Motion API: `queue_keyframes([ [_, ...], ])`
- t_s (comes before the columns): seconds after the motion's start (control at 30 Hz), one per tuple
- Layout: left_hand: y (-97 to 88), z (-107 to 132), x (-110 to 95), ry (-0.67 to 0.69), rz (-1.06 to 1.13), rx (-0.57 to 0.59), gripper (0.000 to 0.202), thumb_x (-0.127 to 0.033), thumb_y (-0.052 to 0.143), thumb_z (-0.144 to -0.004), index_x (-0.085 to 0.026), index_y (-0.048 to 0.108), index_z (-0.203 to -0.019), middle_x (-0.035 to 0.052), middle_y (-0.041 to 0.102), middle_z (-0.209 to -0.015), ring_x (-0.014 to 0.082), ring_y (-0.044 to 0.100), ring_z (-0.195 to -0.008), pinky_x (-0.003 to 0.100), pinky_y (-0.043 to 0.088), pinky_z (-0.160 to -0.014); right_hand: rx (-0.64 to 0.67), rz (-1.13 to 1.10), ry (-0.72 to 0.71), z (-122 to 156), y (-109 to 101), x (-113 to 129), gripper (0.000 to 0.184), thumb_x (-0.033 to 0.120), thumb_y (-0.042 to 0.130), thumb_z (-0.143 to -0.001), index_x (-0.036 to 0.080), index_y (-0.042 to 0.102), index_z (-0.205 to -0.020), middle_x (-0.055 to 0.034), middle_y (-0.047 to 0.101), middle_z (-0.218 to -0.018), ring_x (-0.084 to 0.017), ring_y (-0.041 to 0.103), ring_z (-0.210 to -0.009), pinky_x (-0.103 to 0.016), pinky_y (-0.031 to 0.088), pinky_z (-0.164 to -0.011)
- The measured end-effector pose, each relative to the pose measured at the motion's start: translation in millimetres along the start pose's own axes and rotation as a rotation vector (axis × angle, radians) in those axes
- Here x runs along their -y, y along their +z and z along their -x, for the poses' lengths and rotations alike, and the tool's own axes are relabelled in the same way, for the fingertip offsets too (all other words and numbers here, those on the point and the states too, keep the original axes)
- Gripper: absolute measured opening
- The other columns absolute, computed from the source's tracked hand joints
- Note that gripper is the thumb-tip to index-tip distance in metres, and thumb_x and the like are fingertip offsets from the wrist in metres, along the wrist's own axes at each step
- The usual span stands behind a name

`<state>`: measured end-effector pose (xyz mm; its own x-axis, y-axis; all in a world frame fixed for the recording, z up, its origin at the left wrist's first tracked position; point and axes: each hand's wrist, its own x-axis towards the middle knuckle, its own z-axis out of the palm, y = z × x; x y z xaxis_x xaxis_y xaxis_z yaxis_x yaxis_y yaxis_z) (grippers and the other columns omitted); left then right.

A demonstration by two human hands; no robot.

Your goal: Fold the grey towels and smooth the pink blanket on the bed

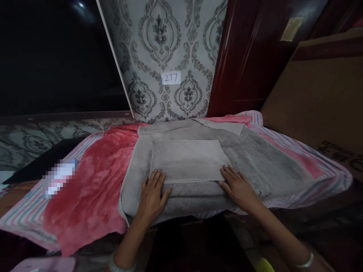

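Observation:
A grey towel [187, 160], folded into a flat rectangle, lies on top of a larger grey cloth [255, 166] that is spread out beneath it. My left hand [153, 194] rests at the folded towel's near left corner, its fingers stretched forward and the thumb apart. At the near right corner lies my right hand [237, 187], palm down with the fingers spread. Neither hand is wrapped around anything. Under the grey cloth, a pink plush blanket [96, 181] shows on the left and a little at the back and right.
A pink-and-white striped sheet [331, 170] covers the surface below. A dark television [56, 56] stands at the back left. On the right is a large cardboard box [317, 94] beside a dark red door [249, 56]. Behind, a paper label [171, 78] reading 277 sticks to patterned wallpaper.

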<state>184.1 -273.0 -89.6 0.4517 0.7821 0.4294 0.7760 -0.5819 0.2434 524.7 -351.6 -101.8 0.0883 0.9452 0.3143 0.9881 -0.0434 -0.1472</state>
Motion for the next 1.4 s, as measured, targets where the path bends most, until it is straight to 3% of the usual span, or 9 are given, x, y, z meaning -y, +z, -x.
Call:
queue_keyframes([
  [0.1, -16.2, -27.4, 3.6, -0.023, 0.022, -0.048, 0.046, -0.035, 0.037, -0.097, -0.02, 0.061, -0.133, 0.0134, 0.06, -0.141, 0.0302, 0.054, -0.132, 0.054, 0.038, -0.112, -0.042, -0.047, -0.034, -29.7, -16.2, 18.8, 0.056, 0.041, 0.032, -0.1, 0.015, 0.051, -0.146, -0.0146, 0.044, -0.154, -0.032, 0.033, -0.146, -0.057, 0.031, -0.115],
  [0.23, -24.7, -94.9, 2.9, -0.092, -0.013, -0.084, 0.051, -0.022, 0.036, -0.093, -0.015, 0.054, -0.14, 0.0156, 0.051, -0.15, 0.0293, 0.044, -0.141, 0.051, 0.035, -0.115, 0.031, -0.135, -0.189, -96.4, -26.1, 85.2, 0.057, 0.031, 0.033, -0.099, 0.022, 0.038, -0.155, -0.0094, 0.029, -0.163, -0.029, 0.026, -0.15, -0.055, 0.028, -0.117],
  [0.33, -12.0, -133.9, -2.2, -0.162, -0.068, 0.021, 0.055, -0.023, 0.04, -0.092, -0.012, 0.047, -0.145, 0.0193, 0.041, -0.156, 0.0312, 0.037, -0.146, 0.053, 0.033, -0.117, 0.127, -0.135, -0.219, -139.3, -16.3, 126.8, 0.058, 0.028, 0.035, -0.098, 0.024, 0.036, -0.156, -0.009, 0.026, -0.164, -0.029, 0.026, -0.15, -0.055, 0.027, -0.116],
  [0.43, 9.9, -142.1, -6.0, -0.171, -0.146, 0.136, 0.056, -0.032, 0.038, -0.095, -0.016, 0.044, -0.148, 0.0189, 0.034, -0.16, 0.0346, 0.03, -0.148, 0.062, 0.026, -0.117, 0.165, -0.116, -0.208, -160.2, 4.4, 139.0, 0.057, 0.03, 0.035, -0.1, 0.023, 0.035, -0.156, -0.0094, 0.028, -0.164, -0.029, 0.026, -0.15, -0.054, 0.025, -0.117],
  [0.6, 28.7, -130.5, -4.3, -0.165, -0.221, 0.204, 0.057, -0.038, 0.035, -0.097, -0.019, 0.041, -0.151, 0.0186, 0.033, -0.161, 0.0349, 0.026, -0.15, 0.065, 0.021, -0.117, 0.158, -0.098, -0.168, -168.4, 26.9, 103.8, 0.06, 0.049, 0.036, -0.101, 0.024, 0.037, -0.155, -0.0092, 0.029, -0.163, -0.03, 0.025, -0.15, -0.052, 0.022, -0.118],
  [0.8, 23.2, -133.4, -5.2, -0.168, -0.236, 0.232, 0.059, -0.035, 0.035, -0.097, -0.017, 0.038, -0.153, 0.0187, 0.031, -0.161, 0.0346, 0.026, -0.15, 0.064, 0.022, -0.117, 0.172, -0.022, 0.145, -161.0, 19.4, 14.7, 0.06, 0.051, 0.033, -0.102, 0.023, 0.037, -0.155, -0.0099, 0.029, -0.163, -0.032, 0.025, -0.15, -0.055, 0.023, -0.117],
  [0.9, 23.2, -134.0, -5.7, -0.165, -0.227, 0.22, 0.059, -0.035, 0.035, -0.096, -0.017, 0.039, -0.152, 0.0189, 0.031, -0.161, 0.0349, 0.026, -0.15, 0.065, 0.023, -0.117, 0.153, -0.038, 0.239, -148.9, 19.9, -14.3, 0.061, 0.051, 0.031, -0.102, 0.025, 0.032, -0.157, -0.0099, 0.026, -0.164, -0.032, 0.028, -0.148, -0.054, 0.027, -0.116],
  [1.07, 23.2, -134.9, -5.7, -0.175, -0.254, 0.251, 0.06, -0.036, 0.033, -0.097, -0.016, 0.037, -0.154, 0.019, 0.028, -0.162, 0.0349, 0.025, -0.151, 0.064, 0.023, -0.117, 0.142, -0.047, 0.286, -142.2, 21.0, -20.2, 0.062, 0.051, 0.029, -0.102, 0.024, 0.03, -0.158, -0.0128, 0.028, -0.163, -0.031, 0.031, -0.147, -0.052, 0.028, -0.116],
  [1.4, 21.2, -136.9, -10.4, -0.184, -0.333, 0.261, 0.059, -0.036, 0.031, -0.099, -0.018, 0.035, -0.155, 0.0152, 0.029, -0.163, 0.032, 0.025, -0.151, 0.06, 0.024, -0.119, 0.185, -0.037, 0.312, -146.2, 18.2, -19.0, 0.063, 0.054, 0.026, -0.102, 0.028, 0.024, -0.16, -0.0084, 0.022, -0.166, -0.028, 0.026, -0.149, -0.048, 0.024, -0.118],
])
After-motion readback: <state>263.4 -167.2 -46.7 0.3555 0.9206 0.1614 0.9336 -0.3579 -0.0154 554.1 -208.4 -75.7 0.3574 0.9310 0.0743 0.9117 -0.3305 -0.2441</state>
